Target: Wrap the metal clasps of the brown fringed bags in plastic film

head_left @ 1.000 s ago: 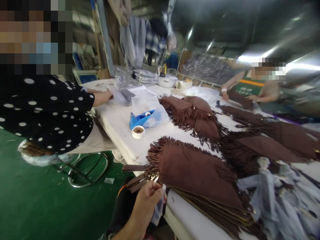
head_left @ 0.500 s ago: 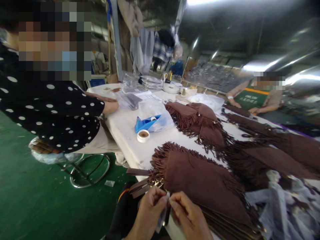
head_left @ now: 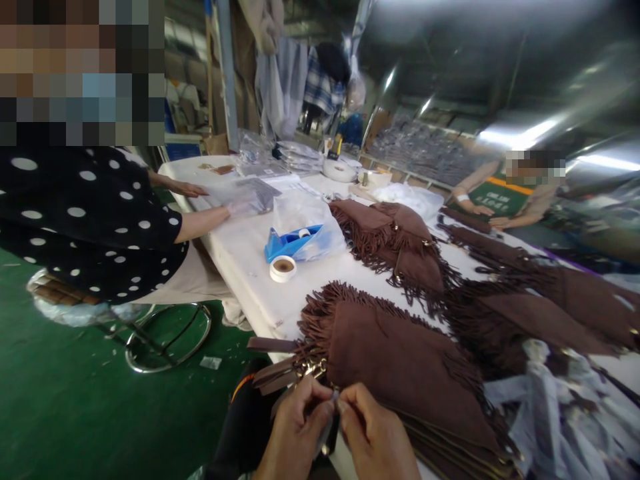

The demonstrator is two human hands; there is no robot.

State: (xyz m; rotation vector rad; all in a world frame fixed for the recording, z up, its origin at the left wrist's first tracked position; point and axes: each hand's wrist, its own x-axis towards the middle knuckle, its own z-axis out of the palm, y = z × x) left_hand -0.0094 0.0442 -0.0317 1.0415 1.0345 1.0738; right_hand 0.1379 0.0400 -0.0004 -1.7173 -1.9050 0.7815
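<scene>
At the near table edge, my left hand (head_left: 299, 423) and my right hand (head_left: 376, 430) meet with fingertips pinched. Between them is a small piece of thin translucent wrap (head_left: 335, 396), mostly covered by the fingers. Something dark with a shiny end hangs below the pinch; its kind is unclear. Right beside my hands lies a stack of brown fringed bags (head_left: 395, 353). Its brown straps (head_left: 273, 375) and gold-coloured metal clasps (head_left: 316, 367) stick out toward the left, just above my left hand.
Farther along the white table (head_left: 245, 267) are a tape roll (head_left: 283, 268), a blue tape dispenser (head_left: 287, 244) and more fringed bags (head_left: 385, 233). Crumpled wrap (head_left: 543, 400) lies at right. A co-worker in polka dots (head_left: 90, 227) handles a plastic bag; another person (head_left: 505, 200) works opposite.
The view has shifted slightly. My fingertips stay pinched together, with less of the translucent wrap showing between them. The polka-dot co-worker's hands have moved apart over the plastic bag.
</scene>
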